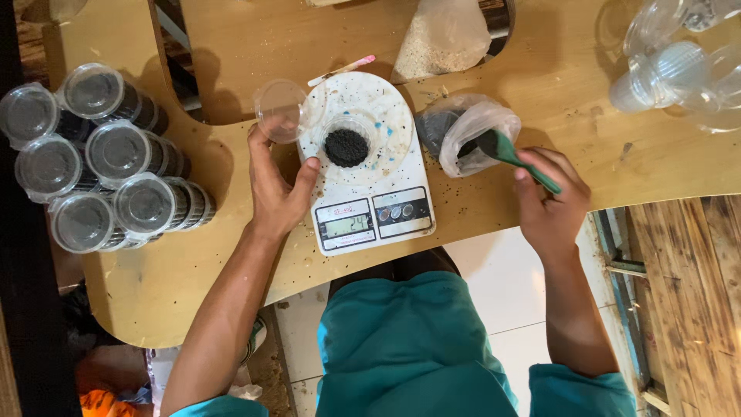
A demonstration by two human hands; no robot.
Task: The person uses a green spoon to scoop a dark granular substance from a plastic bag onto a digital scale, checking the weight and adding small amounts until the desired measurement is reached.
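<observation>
While the wooden tabletop (pixel 540 85) is crowded, the middle is taken by a white digital kitchen scale (pixel 370 174), display edge toward the person. A small clear cup (pixel 346 144) holding dark granules is seated on the scale platform. A cluster of lidded clear cups (pixel 104 158), already filled dark, is stacked on its sides at the left edge, well apart from the scale. A clear bag of pale grains (pixel 441 40) is set behind the scale, a pink-tipped white stick (pixel 340 70) lies just beside it, and empty clear plastic bottles (pixel 679 58) are piled at the far right. A plastic bag of dark granules (pixel 467 133) is slumped just right of the scale, mouth open toward the right hand. The green-handled scoop (pixel 509 154) is laid diagonally, long axis from upper left to lower right, dark head inside the bag mouth, handle running back into the grip. The right hand (pixel 548 202) is clenched around the handle end, wrist bent inward, forearm coming up from below. The left hand (pixel 274 181) is rested against the scale's left side, thumb on the platform edge, fingers pinching a round clear lid (pixel 282 110) held tilted beside the cup.
</observation>
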